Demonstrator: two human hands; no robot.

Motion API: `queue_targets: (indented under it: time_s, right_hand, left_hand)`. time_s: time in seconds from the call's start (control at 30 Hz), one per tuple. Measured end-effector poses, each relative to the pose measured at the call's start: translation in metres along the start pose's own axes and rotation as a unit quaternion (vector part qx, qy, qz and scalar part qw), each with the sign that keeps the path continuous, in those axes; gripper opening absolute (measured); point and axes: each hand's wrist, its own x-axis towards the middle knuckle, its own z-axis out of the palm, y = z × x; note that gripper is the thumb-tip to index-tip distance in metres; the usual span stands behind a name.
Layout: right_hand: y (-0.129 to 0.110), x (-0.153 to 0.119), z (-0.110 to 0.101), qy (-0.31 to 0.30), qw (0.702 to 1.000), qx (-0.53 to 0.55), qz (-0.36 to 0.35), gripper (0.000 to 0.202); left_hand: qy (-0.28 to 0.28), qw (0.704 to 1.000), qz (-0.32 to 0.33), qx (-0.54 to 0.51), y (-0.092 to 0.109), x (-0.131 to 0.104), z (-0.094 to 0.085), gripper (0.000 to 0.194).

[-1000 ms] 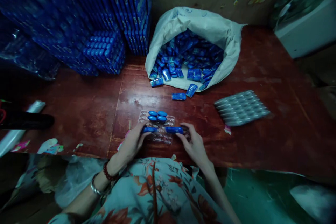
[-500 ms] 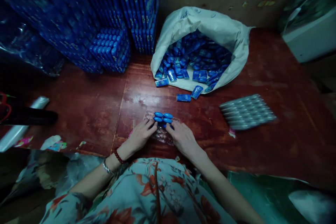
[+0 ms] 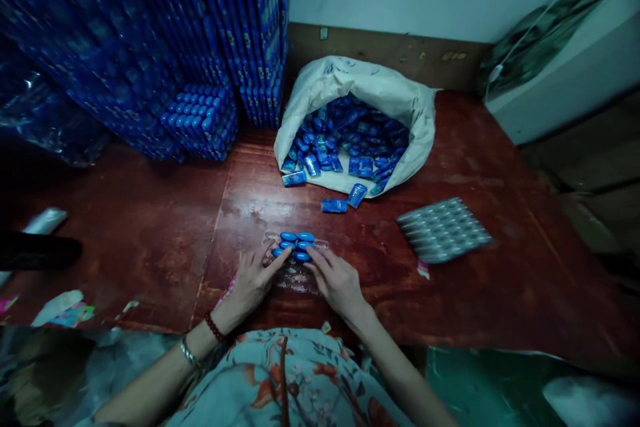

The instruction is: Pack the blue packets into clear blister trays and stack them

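Note:
Small blue packets (image 3: 297,237) with rounded oval tops stand in short rows in front of me, on a thin, clear plastic tray or sheet (image 3: 296,282) lying on the table. My left hand (image 3: 255,277) is at the left side of the rows, its thumb and fingers closed about a blue packet (image 3: 277,252). On the other side, my right hand (image 3: 336,279) has its bent fingertips pressed on another blue packet (image 3: 303,257). The hands partly cover the nearest packets and the tray's edges.
Beyond my hands, a white sack (image 3: 423,123) lies open, full of blue packets; several lie at its mouth. A stack of clear ridged trays (image 3: 445,230) sits right. Tall blue stacks (image 3: 210,27) rise back left. A black object (image 3: 40,251) lies far left.
More blue packets now show in the rows between my hands, with a third row nearest me. Both hands stay at the rows. The view has tilted up and shifted right.

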Motion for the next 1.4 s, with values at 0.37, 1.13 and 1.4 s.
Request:
queue_targets:
  time_s: [0.37, 1.13, 1.4]
  right_hand:
    - [0.107, 0.076, 0.042, 0.024, 0.981, -0.053, 0.183, 0.050]
    - [0.046, -0.026, -0.017, 0.008, 0.894, 0.325, 0.307, 0.032]
    - [-0.007, -0.039, -0.017, -0.046, 0.937, 0.267, 0.220, 0.019]
  left_hand:
    - [-0.075, 0.997, 0.015, 0.009, 0.008, 0.010, 0.010, 0.047]
    - [-0.158, 0.973, -0.169, -0.015, -0.072, 0.170, 0.044, 0.034]
    - [-0.192, 0.971, -0.139, -0.036, -0.087, 0.125, 0.013, 0.043]
